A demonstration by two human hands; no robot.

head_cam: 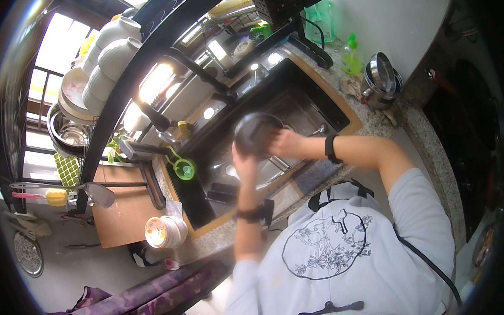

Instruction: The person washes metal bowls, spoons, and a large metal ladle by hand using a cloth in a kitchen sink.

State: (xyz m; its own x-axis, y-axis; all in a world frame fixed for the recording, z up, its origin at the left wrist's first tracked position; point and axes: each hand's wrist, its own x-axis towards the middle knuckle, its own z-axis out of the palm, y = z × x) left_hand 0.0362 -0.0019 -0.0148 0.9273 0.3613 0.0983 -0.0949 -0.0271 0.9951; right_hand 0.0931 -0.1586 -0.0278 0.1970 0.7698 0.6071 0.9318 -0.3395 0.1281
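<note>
A dark round vessel [255, 130], perhaps a bowl or small pot, is blurred above the black kitchen sink [338, 113]. My left hand [244, 154] grips its near left side. Against its right side lies my right hand [285, 144], with the fingers too blurred to show whether they hold something. Beneath the hands, the basin holds metal items that are partly hidden. The black faucet [199, 72] reaches over the sink's back edge. A green strainer [183, 169] rests at the left part of the sink.
Stacked white bowls [119, 56] fill the black rack [120, 91] at upper left. Patterned bowls [167, 232] stand on the left counter by a wooden board [120, 203]. Nested metal pots [380, 82] and a green soap bottle [351, 58] occupy the right counter.
</note>
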